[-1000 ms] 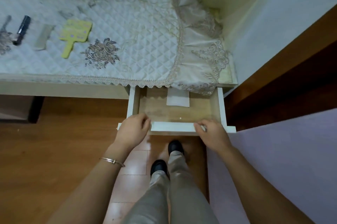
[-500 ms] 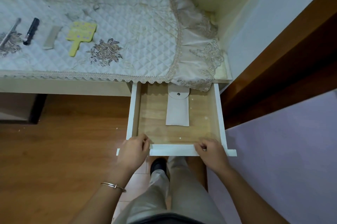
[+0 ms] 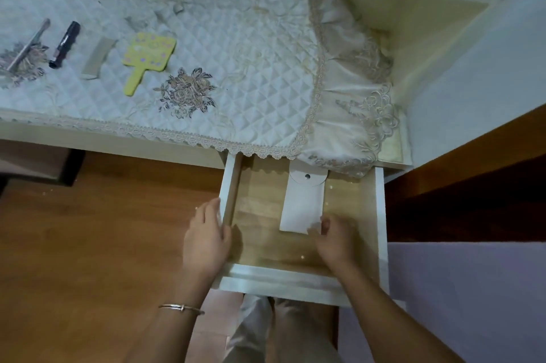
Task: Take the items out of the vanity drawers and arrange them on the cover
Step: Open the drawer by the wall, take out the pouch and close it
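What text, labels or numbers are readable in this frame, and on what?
None readable.
Black tube: pale print along its side, too blurred to read.
Yellow hand mirror: printed shapes only, no legible letters.
White pouch: no print visible, just a snap.

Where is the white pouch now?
In the head view, the white pouch lies inside the open drawer, right of centre, between the lace edge of the cover and the right hand.

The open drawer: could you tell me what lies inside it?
One white snap pouch on the drawer bottom, right hand at its near end. The cover hides the back part.
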